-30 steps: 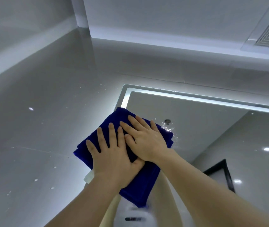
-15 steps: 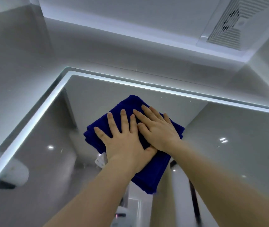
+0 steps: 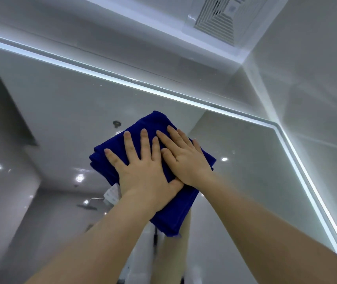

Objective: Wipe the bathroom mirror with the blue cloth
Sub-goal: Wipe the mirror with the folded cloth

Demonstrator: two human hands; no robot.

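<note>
While both flat hands, left hand (image 3: 143, 173) and right hand (image 3: 186, 158), are pressing the blue cloth (image 3: 169, 214) against the mirror (image 3: 61, 95), fingers straight and gripping nothing, even pressure is probably preventing streaks.

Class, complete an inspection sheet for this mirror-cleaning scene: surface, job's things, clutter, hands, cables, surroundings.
Surface: bathroom mirror, glossy, with a lit strip along its top and right edges.
Job's things: folded blue cloth flat against the mirror, white tag showing at its lower left.
Clutter: nothing seen.
Hands: left hand and right hand side by side, fingers straight, pressing the cloth.
Cables: nothing seen.
Surroundings: ceiling vent; grey wall tiles to the right.
</note>
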